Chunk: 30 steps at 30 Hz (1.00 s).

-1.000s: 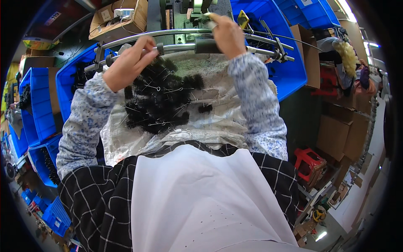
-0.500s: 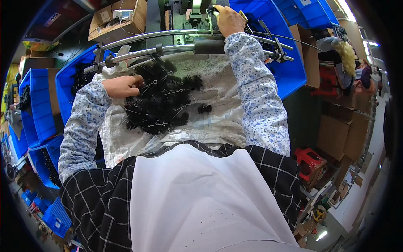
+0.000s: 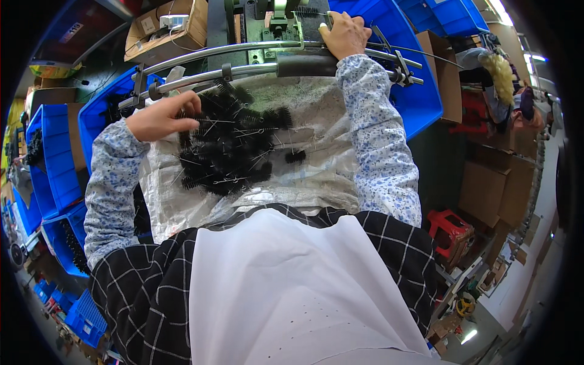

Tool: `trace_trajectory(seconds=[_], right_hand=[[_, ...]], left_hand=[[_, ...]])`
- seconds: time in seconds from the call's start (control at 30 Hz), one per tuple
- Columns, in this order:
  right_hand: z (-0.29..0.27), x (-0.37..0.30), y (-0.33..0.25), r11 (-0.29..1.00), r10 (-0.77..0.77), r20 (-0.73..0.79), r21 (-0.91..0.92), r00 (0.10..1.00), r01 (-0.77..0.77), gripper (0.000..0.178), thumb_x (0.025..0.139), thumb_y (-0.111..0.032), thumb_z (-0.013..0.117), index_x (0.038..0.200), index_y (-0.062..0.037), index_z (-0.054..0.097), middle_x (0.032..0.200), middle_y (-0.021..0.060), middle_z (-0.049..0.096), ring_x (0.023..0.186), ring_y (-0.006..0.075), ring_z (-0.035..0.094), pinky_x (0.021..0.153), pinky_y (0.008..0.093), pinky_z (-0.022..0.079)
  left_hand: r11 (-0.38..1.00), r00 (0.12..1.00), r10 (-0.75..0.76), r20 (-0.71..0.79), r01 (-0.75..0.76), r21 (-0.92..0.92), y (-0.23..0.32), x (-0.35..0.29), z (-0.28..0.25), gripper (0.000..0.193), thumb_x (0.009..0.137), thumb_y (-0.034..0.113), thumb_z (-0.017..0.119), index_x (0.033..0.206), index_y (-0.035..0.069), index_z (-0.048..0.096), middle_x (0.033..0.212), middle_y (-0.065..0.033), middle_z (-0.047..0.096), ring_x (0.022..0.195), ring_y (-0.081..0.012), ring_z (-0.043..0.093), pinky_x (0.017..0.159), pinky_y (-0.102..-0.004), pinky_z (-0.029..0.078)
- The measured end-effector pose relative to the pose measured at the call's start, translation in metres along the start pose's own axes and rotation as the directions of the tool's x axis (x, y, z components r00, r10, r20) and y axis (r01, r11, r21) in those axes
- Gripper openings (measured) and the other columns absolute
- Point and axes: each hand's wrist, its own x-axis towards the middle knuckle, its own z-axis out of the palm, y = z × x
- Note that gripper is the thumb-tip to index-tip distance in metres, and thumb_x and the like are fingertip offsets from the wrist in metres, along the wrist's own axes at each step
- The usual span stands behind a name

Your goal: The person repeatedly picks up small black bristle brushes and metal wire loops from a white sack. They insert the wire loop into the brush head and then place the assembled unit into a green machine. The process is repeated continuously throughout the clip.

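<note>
Brushes [image 3: 226,149] are lying toward the left edge of the sheet [image 3: 325,125], seemingly light, springy, best pinched by their wire stems [image 3: 228,180]; right hand [image 3: 347,34] is gripping one brush [image 3: 309,11], left hand [image 3: 160,117] hovering, grip unclear.

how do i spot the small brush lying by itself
Find the pale sheet in front of the person, below the metal rails. On it, look just right of the heap of black brushes. The small brush is the short dark tuft lying apart from them.
</note>
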Motion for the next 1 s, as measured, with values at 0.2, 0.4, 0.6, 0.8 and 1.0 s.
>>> trace_trajectory(seconds=[0.2, 0.4, 0.6, 0.8, 1.0], right_hand=[[-0.007, -0.001, -0.02, 0.999, 0.019, 0.005, 0.041, 1.0, -0.02, 0.037, 0.071, -0.026, 0.063, 0.106, -0.013, 0.063, 0.102, 0.0084, 0.063, 0.102, 0.0275, 0.054, 0.081, 0.0451, 0.037], [-0.002, 0.005, -0.069, 0.999, -0.004, 0.053, 0.041, 0.999, 0.002, 0.028, 0.072, -0.025, 0.061, 0.096, -0.0111, 0.064, 0.094, 0.0064, 0.065, 0.1, 0.0275, 0.055, 0.078, 0.0455, 0.038], [-0.008, 0.002, -0.064, 0.998, -0.06, -0.017, -0.014, 0.998, 0.06, 0.025, 0.073, -0.027, 0.06, 0.094, -0.013, 0.065, 0.092, 0.0055, 0.065, 0.096, 0.0259, 0.055, 0.077, 0.0448, 0.036], [-0.006, 0.004, -0.009, 1.0, -0.023, 0.037, -0.002, 0.999, 0.023, 0.034, 0.073, -0.031, 0.06, 0.103, -0.017, 0.065, 0.096, 0.0082, 0.063, 0.094, 0.0266, 0.056, 0.079, 0.044, 0.039], [0.004, 0.026, 0.043, 0.995, 0.097, 0.048, -0.03, 0.994, -0.096, 0.025, 0.083, -0.034, 0.05, 0.101, -0.0275, 0.066, 0.094, 0.0075, 0.065, 0.092, 0.03, 0.058, 0.078, 0.042, 0.047]], left_hand=[[0.941, 0.982, 0.07, -0.177, -0.123, -0.314, 0.023, -0.002, -0.028, 0.025, 0.083, 0.012, 0.063, 0.103, 0.003, 0.051, 0.095, -0.002, 0.051, 0.086, -0.0091, 0.049, 0.079, -0.0219, 0.041], [0.93, 0.942, 0.147, -0.3, -0.235, -0.283, 0.041, 0.0, -0.032, 0.031, 0.079, 0.014, 0.068, 0.101, 0.004, 0.049, 0.095, -0.0016, 0.049, 0.087, -0.0097, 0.049, 0.08, -0.0215, 0.041], [0.961, 0.935, 0.211, -0.285, -0.252, -0.114, 0.054, 0.014, -0.026, 0.024, 0.083, 0.012, 0.063, 0.103, 0.004, 0.052, 0.089, 0.0014, 0.052, 0.078, -0.0057, 0.05, 0.075, -0.021, 0.042], [0.917, 0.908, 0.265, -0.326, -0.341, -0.205, 0.03, 0.004, -0.022, 0.026, 0.086, 0.005, 0.054, 0.112, 0.001, 0.049, 0.102, -0.0032, 0.052, 0.092, -0.0091, 0.052, 0.084, -0.0232, 0.043], [0.885, 0.924, 0.26, -0.28, -0.344, -0.313, 0.046, 0.024, -0.017, 0.024, 0.086, 0.004, 0.053, 0.109, 0.0, 0.049, 0.099, -0.0029, 0.052, 0.086, -0.0092, 0.055, 0.079, -0.0227, 0.047]])
